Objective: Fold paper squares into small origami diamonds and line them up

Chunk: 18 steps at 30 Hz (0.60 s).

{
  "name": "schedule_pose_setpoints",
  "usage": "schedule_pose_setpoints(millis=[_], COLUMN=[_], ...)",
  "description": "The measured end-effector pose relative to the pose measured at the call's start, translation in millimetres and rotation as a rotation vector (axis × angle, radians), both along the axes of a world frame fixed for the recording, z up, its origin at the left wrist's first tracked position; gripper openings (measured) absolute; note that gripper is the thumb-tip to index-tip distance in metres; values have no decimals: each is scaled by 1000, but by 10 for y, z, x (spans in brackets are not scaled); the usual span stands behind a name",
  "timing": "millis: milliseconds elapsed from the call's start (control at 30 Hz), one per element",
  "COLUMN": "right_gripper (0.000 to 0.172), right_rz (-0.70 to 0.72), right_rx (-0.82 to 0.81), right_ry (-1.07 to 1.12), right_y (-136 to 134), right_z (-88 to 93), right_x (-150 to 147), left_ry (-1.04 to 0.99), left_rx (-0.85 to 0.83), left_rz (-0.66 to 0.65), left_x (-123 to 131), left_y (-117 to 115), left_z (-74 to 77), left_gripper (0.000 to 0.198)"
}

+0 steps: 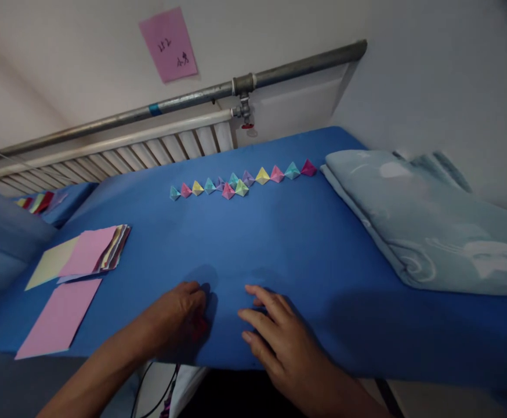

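Note:
My left hand [177, 316] is closed near the front of the blue surface, its fingers curled inward. A small dark red piece [199, 329], probably paper, shows at those fingers, mostly hidden and in shadow. To its right, my right hand [275, 337] hovers with its fingers apart and nothing in it. Farther back lies a row of small folded paper shapes [262, 176] in pink, yellow, green, blue and purple, with several bunched near the middle.
At the left sit a stack of coloured paper [89, 251] and a separate pink sheet [60, 319]. A folded pale blue-green blanket [410, 215] covers the right side. Behind the blue surface [158, 249] run a radiator [166, 148] and a metal pipe [192, 96].

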State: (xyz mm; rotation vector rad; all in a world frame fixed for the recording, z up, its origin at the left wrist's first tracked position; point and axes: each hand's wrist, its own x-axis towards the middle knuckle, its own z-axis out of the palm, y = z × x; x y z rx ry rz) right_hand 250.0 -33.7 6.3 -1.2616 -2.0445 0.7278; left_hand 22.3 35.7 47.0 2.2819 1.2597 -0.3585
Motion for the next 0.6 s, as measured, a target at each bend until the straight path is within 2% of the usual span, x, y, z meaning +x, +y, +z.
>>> schedule_pose_setpoints(millis=[200, 333, 467, 600], right_gripper=[25, 26, 24, 26], right_rz=[11, 2, -15, 7], right_rx=[0, 20, 11, -51], right_ry=[50, 22, -7, 64], right_y=[-15, -21, -22, -15], right_z=[-28, -68, -77, -53], right_x=[10, 1, -8, -80], left_ry=[-27, -20, 9, -227], left_rx=[-115, -117, -174, -169], left_rz=[124, 130, 119, 244], left_x=[35, 38, -31, -151], left_y=[-26, -42, -60, -113], left_z=[77, 106, 102, 41], left_gripper=[16, 27, 16, 12])
